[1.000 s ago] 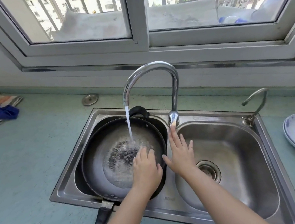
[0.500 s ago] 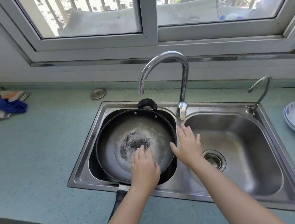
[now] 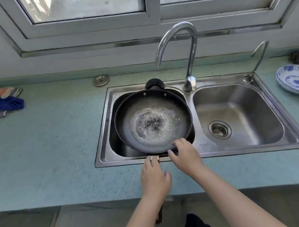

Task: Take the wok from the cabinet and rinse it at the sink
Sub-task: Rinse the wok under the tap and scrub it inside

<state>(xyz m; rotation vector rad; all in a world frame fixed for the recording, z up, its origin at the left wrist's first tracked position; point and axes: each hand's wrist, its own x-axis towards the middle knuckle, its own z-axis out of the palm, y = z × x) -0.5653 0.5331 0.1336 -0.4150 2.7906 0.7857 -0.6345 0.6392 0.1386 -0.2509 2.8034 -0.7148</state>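
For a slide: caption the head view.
Left hand on the wok handle, right hand at its rim, in the sink.

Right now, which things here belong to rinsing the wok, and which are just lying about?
In the job: wok, sink, tall faucet, left hand over the handle, right hand at the rim.
Lying about: plates, cloths, small tap, metal cap.

The left hand (image 3: 155, 179) hides most of the wok handle (image 3: 158, 218).

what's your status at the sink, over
left hand over wok handle, grip unclear. right hand pinching near rim. wok in left basin, water pooled, tap off. nothing in the way.
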